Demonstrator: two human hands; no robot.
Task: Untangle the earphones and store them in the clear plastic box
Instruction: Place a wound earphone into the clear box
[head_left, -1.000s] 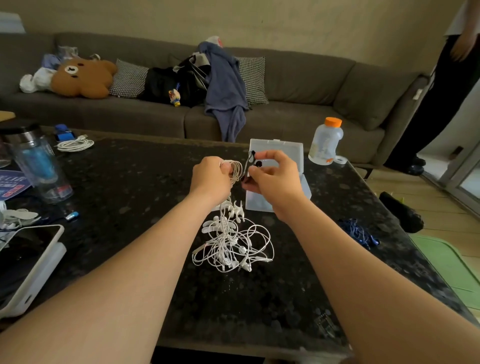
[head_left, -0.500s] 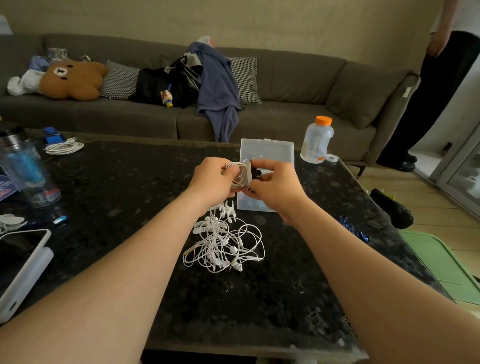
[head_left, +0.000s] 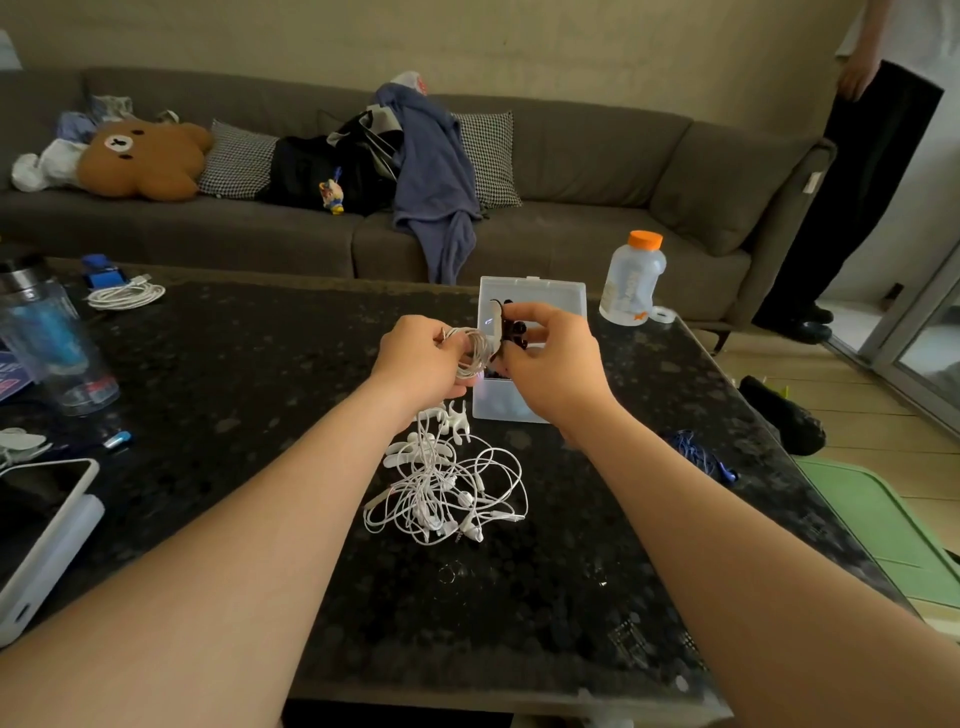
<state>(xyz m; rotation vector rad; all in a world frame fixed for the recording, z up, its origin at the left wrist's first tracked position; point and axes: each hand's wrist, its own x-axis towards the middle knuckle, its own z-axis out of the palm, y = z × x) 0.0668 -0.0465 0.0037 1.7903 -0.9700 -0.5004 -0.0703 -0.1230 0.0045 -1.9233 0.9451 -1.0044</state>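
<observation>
Left hand (head_left: 422, 361), right hand (head_left: 558, 366): tight grips

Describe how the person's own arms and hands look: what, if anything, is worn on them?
Both arms are bare: the left forearm and right forearm show no sleeve up to the picture's edge. The left hand and right hand wear no gloves, and no watch, bracelet or ring is visible.

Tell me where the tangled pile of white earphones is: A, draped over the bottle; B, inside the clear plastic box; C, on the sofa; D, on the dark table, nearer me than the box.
D: the tangled pile lies on the dark table in front of the clear plastic box; the left hand holds one wound coil, the right hand pinches a small white piece.
</observation>
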